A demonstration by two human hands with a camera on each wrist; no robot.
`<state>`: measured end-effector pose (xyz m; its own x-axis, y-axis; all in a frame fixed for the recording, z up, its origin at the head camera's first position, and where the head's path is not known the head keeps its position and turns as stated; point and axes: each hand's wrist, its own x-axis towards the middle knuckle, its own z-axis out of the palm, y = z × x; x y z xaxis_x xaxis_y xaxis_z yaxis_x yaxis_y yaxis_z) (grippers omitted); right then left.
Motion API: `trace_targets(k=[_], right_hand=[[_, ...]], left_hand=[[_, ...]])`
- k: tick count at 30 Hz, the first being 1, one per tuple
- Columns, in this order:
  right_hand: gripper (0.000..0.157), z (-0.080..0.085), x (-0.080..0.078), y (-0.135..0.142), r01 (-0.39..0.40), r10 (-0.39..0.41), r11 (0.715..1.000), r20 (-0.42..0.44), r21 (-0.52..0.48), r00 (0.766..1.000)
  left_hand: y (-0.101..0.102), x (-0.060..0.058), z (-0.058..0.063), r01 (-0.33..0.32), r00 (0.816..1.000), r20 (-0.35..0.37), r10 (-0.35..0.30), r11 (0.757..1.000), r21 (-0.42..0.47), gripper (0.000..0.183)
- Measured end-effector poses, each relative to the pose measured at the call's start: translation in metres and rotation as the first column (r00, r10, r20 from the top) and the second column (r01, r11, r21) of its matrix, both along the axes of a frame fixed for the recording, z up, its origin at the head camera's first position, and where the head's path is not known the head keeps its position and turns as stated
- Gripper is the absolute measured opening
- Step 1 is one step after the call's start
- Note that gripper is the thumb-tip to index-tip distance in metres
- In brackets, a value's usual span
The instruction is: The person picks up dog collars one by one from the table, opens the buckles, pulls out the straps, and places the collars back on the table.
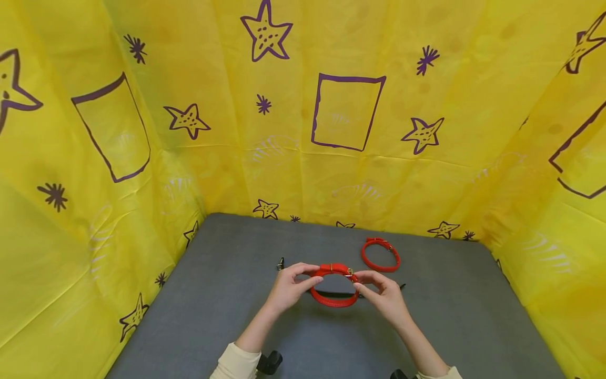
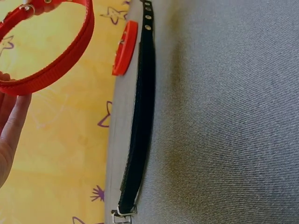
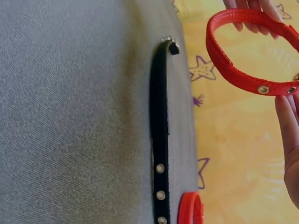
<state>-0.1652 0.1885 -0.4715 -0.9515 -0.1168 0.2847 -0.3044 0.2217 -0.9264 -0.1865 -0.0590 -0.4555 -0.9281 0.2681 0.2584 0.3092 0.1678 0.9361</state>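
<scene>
A red collar [image 1: 333,302], buckled into a loop with a metal buckle and eyelets, is raised above the table between both hands. My left hand [image 1: 288,288] pinches its left side between thumb and fingers. At the buckle side, my right hand [image 1: 384,295] pinches the band. Beneath it a black collar [image 2: 144,102] lies unbuckled and stretched out on the table, its buckle toward the left and its eyelets toward the right. In the head view the raised collar and the hands partly cover it. A second red collar [image 1: 388,269], also closed in a loop, rests farther back on the right.
The table [image 1: 227,252] has a dark grey cloth-like surface. Yellow curtains [image 1: 218,173] with purple stars and outlined shapes enclose it at the back and both sides. Dark wrist-camera parts [image 1: 270,363] show by the sleeves.
</scene>
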Motion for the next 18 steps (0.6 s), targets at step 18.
trace_targets(k=[18], right_hand=[[0.029,-0.006,-0.014,-0.002,-0.117,0.124,0.992,-0.17,0.048,0.978]], left_hand=[[0.006,0.005,-0.009,0.047,0.984,-0.174,-0.041,0.999,0.026,0.023]])
